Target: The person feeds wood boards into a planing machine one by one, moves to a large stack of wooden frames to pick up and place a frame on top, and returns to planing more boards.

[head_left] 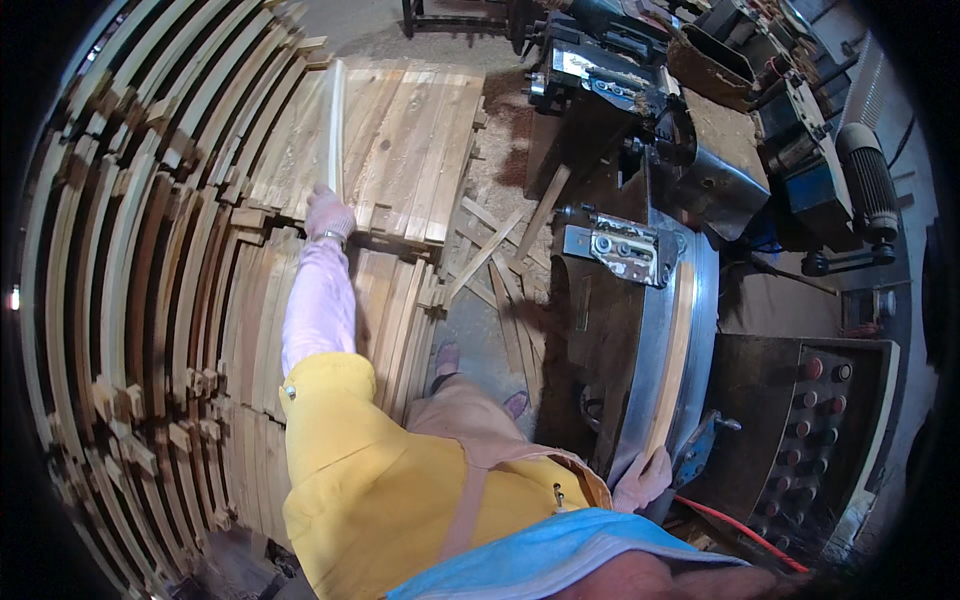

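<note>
Wooden slat (334, 125), pale and stood on edge atop the plank stack (410, 150), is pinched at its near end by the gloved left hand (328, 213), fingers closed round it, and is best lifted level while the right hand (642, 480) rests loosely curled by the machine (620, 330).

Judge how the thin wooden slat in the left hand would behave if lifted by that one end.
The wooden slat is long and narrow, so it would probably flex a little and feel light. Gripped at one end by the gloved left hand, it would likely tip downward at the far end. Its rough sawn surface, like the stacked boards beneath, probably resists slipping.
</note>
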### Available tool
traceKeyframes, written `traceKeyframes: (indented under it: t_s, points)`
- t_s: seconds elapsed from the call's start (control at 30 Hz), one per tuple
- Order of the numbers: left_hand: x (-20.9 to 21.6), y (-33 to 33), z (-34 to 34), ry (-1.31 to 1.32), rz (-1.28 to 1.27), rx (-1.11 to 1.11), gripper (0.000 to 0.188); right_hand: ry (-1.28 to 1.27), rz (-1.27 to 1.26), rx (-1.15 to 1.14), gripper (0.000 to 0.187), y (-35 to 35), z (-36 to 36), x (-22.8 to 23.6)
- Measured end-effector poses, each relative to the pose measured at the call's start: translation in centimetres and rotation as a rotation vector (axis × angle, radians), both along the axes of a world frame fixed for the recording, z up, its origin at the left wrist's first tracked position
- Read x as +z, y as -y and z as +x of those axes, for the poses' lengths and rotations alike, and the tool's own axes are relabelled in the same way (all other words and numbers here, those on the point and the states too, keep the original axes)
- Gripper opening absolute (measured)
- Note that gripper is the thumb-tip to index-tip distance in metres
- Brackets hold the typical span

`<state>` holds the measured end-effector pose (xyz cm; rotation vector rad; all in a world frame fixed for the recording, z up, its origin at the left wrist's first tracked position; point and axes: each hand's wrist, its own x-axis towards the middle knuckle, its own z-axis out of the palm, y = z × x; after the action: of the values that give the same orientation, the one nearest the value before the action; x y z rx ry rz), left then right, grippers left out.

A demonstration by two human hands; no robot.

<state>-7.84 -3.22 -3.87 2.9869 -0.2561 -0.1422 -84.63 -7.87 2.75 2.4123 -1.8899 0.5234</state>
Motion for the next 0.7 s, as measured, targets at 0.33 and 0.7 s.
traceKeyframes:
  t_s: [0.33, 0.7]
  points:
    - [5.8, 1.2, -29.0, -0.675, -1.577, -0.170, 0.054, 0.270, 0.171, 0.053, 0.023, 18.8, 13.7, 2.5]
    - [10.0, 4.3, -48.0, -0.672, -0.620, -1.765, 0.075, 0.497, 0.418, 0.213, 0.074, 3.1, 6.9, 3.7]
